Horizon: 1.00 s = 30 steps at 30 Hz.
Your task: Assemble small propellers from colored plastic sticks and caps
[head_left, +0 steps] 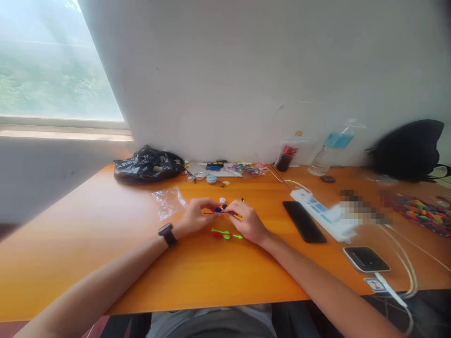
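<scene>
My left hand (200,217), with a dark watch (167,234) on its wrist, is closed in a pinch on a small round blue piece (218,210). A thin dark stick shows just beneath those fingers. My right hand (247,220) meets it from the other side, thumb and finger pinched together at the blue piece; what lies between them is too small to make out. A yellow piece (238,218) shows under the right fingers. Just beyond the fingertips are a white round piece (222,200) and a black one (224,206). Closer to me lies a bright green arrow-shaped piece (227,234).
A clear plastic bag (169,203) lies left of my hands, with a black bag (148,164) behind it. Small packets (246,169) line the wall. To the right are a black phone (303,221), a white power strip (322,213), bottles and a charging device (366,259).
</scene>
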### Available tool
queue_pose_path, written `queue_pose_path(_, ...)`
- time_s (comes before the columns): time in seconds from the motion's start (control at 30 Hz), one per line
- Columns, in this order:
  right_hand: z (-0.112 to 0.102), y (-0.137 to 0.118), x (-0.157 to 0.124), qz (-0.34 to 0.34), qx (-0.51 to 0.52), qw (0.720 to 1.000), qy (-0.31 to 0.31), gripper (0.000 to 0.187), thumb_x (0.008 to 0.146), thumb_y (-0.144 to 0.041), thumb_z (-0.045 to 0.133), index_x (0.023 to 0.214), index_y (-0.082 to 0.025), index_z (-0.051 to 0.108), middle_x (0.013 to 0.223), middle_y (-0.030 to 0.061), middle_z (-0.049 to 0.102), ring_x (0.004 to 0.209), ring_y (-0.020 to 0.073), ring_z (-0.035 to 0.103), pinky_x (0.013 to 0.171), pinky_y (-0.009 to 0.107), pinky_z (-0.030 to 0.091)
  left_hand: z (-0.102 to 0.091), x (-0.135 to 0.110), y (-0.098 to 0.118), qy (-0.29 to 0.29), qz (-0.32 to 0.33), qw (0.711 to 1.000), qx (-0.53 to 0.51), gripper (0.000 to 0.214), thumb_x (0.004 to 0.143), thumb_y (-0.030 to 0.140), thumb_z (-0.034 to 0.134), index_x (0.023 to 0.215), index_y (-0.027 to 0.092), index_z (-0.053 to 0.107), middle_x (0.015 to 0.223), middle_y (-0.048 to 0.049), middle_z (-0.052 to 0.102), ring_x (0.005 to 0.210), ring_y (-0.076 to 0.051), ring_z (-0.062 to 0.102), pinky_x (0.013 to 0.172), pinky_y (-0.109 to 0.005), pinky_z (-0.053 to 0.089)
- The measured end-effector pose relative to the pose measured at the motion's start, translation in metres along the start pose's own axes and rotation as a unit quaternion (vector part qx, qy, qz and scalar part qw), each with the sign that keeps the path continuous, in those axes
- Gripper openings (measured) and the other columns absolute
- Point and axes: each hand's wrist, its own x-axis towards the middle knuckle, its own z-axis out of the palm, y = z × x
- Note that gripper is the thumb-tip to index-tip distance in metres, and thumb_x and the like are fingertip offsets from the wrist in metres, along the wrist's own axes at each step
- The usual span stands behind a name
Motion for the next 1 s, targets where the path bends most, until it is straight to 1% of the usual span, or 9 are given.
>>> queue_pose_path(0.13, -0.001, -0.002, 0.001, 0.009, 0.0, 1.0, -0.008, 0.013, 0.102, -0.018, 0.058, 0.099, -0.022, 0.07, 0.094, 0.0062, 0.069, 0.091, 0.0205, 0.066, 0.083, 0.032, 0.051, 0.0, 0.0, 0.0, -0.003, -0.007, 1.0, -0.015, 0.028, 0.085, 0.04, 0.081, 0.098, 0.015, 0.08, 0.1, -0.0107, 0.08, 0.089, -0.023, 0.074, 0.086, -0.035, 0.061)
queue_pose_path(0.2, -0.002, -0.002, 0.001, 0.017, 0.007, 1.0, -0.014, 0.013, 0.103, -0.02, 0.058, 0.099, -0.022, 0.07, 0.094, 0.0064, 0.068, 0.09, 0.0207, 0.066, 0.083, 0.032, 0.051, -0.001, 0.0, -0.002, -0.012, -0.015, 0.999, -0.045, 0.032, 0.084, 0.04, 0.082, 0.105, 0.015, 0.08, 0.105, -0.0115, 0.08, 0.093, -0.024, 0.074, 0.087, -0.036, 0.06)
queue_pose_path(0.3, -0.003, -0.004, 0.002, 0.025, 0.025, 0.999, -0.012, 0.013, 0.103, -0.023, 0.057, 0.1, -0.023, 0.07, 0.094, 0.0068, 0.068, 0.09, 0.0208, 0.065, 0.082, 0.032, 0.052, -0.006, 0.003, -0.007, -0.045, -0.05, 0.991, -0.112, 0.039, 0.086, 0.041, 0.08, 0.115, 0.015, 0.077, 0.111, -0.0129, 0.079, 0.1, -0.027, 0.074, 0.093, -0.038, 0.059)
queue_pose_path(0.43, -0.004, -0.006, 0.003, 0.026, 0.044, 0.999, 0.001, 0.013, 0.104, -0.025, 0.058, 0.1, -0.023, 0.07, 0.098, 0.0072, 0.067, 0.093, 0.0209, 0.066, 0.087, 0.033, 0.053, -0.015, 0.008, -0.016, -0.069, -0.099, 0.975, -0.185, 0.03, 0.092, 0.04, 0.073, 0.103, 0.013, 0.079, 0.105, -0.0139, 0.079, 0.099, -0.026, 0.074, 0.094, -0.038, 0.058)
queue_pose_path(0.6, -0.004, -0.006, 0.004, 0.017, 0.058, 0.998, 0.02, 0.012, 0.104, -0.025, 0.058, 0.1, -0.024, 0.07, 0.099, 0.0068, 0.067, 0.096, 0.0208, 0.066, 0.089, 0.034, 0.053, -0.021, 0.011, -0.02, -0.111, -0.111, 0.964, -0.213, 0.033, 0.084, 0.03, 0.08, 0.114, 0.017, 0.077, 0.113, -0.0119, 0.078, 0.102, -0.024, 0.072, 0.091, -0.034, 0.056)
queue_pose_path(0.73, -0.003, -0.008, 0.005, 0.011, 0.069, 0.997, 0.018, 0.013, 0.104, -0.025, 0.058, 0.103, -0.024, 0.071, 0.103, 0.0072, 0.067, 0.102, 0.022, 0.066, 0.093, 0.036, 0.053, -0.023, 0.01, -0.017, -0.116, -0.129, 0.956, -0.237, 0.026, 0.081, 0.029, 0.084, 0.103, 0.016, 0.079, 0.103, -0.0099, 0.078, 0.089, -0.02, 0.071, 0.082, -0.03, 0.055)
queue_pose_path(0.83, -0.006, -0.01, 0.005, 0.019, 0.053, 0.998, 0.025, 0.016, 0.103, -0.027, 0.059, 0.115, -0.026, 0.07, 0.111, 0.0087, 0.065, 0.105, 0.0235, 0.064, 0.096, 0.039, 0.052, -0.022, 0.011, -0.015, -0.116, -0.135, 0.949, -0.259, 0.025, 0.079, 0.03, 0.085, 0.098, 0.015, 0.077, 0.094, -0.0075, 0.076, 0.078, -0.016, 0.068, 0.074, -0.028, 0.054)
queue_pose_path(0.9, -0.009, -0.012, 0.004, 0.031, 0.031, 0.998, 0.043, 0.03, 0.101, -0.029, 0.061, 0.131, -0.029, 0.064, 0.112, 0.0088, 0.062, 0.1, 0.0234, 0.062, 0.093, 0.04, 0.052, -0.022, 0.011, -0.013, -0.113, -0.133, 0.948, -0.266, 0.026, 0.079, 0.031, 0.085, 0.096, 0.015, 0.076, 0.089, -0.006, 0.075, 0.073, -0.015, 0.066, 0.072, -0.028, 0.054)
queue_pose_path(1.0, -0.013, -0.013, 0.001, 0.055, 0.028, 0.996, 0.061, 0.053, 0.1, -0.033, 0.062, 0.15, -0.031, 0.047, 0.1, 0.0048, 0.057, 0.082, 0.0199, 0.055, 0.081, 0.036, 0.052, -0.021, 0.01, -0.011, -0.112, -0.131, 0.948, -0.267, 0.026, 0.08, 0.032, 0.085, 0.096, 0.015, 0.075, 0.087, -0.005, 0.074, 0.071, -0.014, 0.065, 0.07, -0.027, 0.054)
